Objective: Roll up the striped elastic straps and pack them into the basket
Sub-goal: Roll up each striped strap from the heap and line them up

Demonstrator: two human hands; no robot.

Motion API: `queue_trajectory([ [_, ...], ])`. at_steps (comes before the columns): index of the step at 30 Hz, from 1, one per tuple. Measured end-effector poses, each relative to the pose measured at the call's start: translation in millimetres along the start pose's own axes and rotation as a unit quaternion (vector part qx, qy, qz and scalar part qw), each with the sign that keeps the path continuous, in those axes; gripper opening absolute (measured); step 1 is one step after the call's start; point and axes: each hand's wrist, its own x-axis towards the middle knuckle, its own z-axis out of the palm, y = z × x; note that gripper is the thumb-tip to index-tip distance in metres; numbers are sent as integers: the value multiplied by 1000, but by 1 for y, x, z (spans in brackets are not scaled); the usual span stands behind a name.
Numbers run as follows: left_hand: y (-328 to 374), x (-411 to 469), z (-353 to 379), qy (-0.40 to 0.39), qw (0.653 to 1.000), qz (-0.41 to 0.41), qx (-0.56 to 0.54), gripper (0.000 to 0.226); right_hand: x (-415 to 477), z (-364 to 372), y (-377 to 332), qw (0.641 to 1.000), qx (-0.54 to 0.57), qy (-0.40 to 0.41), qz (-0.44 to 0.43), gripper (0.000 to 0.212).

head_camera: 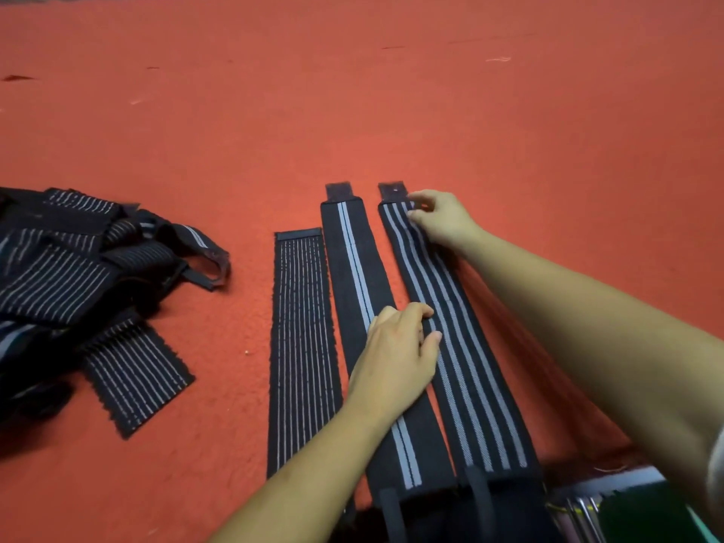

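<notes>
Striped elastic straps lie flat side by side on a red felt-like worktop [391,111], running from the bottom centre of the frame up toward the middle. The left strap [301,346] is black with many thin pale lines and ends shorter than the others. The middle strap [354,260] is black with a pale double stripe down its length and a dark tab at its far end. The right strap [462,366] is black with several pale stripes and also ends in a dark tab [391,191].

The left hand [395,358] rests palm down across the middle strap at mid-frame, its fingers loosely spread and reaching over onto the left edge of the right strap; it presses rather than grips. The right hand [440,219] lies at the far end of the right strap, fingers bent and fingertips touching the fabric just below the tab; whether it pinches the strap or only touches it cannot be told.

A loose heap of more black striped straps [70,276] sits at the left edge of the frame, well apart from the three laid-out ones. At the bottom right corner, part of a dark green object with a pale rim [642,511] shows; what it is cannot be told. No writing or label can be read on any strap.
</notes>
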Motion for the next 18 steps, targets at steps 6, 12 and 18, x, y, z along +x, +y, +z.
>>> queue_trajectory([
  [6, -1, 1, -5, 22, 1000, -7, -8, 19, -96, 2, 21, 980, -181, -43, -67, 41],
  [12, 0, -1, -7, 32, 999, -23, -8, 19, -150, 8, 37, 959, -260, -22, -111, 46],
  [18, 1, -15, -47, 18, 997, -18, -67, 1, -160, 7, 13, 939, -333, -37, -82, 46],
])
